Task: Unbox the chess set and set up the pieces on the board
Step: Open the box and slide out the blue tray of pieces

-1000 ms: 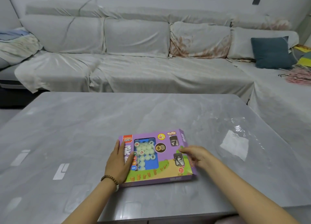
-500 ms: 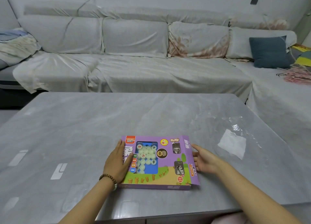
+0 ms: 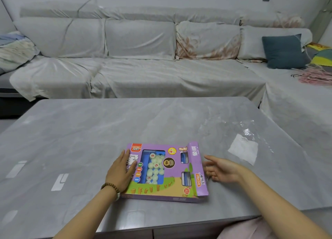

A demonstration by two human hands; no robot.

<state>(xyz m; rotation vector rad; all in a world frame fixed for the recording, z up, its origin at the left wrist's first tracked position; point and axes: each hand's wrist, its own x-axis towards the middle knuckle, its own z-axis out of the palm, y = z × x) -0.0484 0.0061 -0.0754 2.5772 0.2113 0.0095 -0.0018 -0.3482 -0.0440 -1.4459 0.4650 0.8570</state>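
On the near middle of the table [image 3: 89, 130], the left hand [image 3: 119, 173] lies flat with straight fingers, pressing down the left end of the chess box [image 3: 167, 190]. Pale round pieces [image 3: 154, 166] show through its window. The box's long axis runs left to right, and its opened end flap [image 3: 196, 166] faces the right hand [image 3: 224, 170]. That hand is loosely spread, holds nothing, and sits just right of the flap, so it is nearer the opening. A second ago the flap was shut under the right fingertips; now it stands folded out and the hand has drawn slightly away. A clear wrapper [image 3: 242, 148] lies further right.
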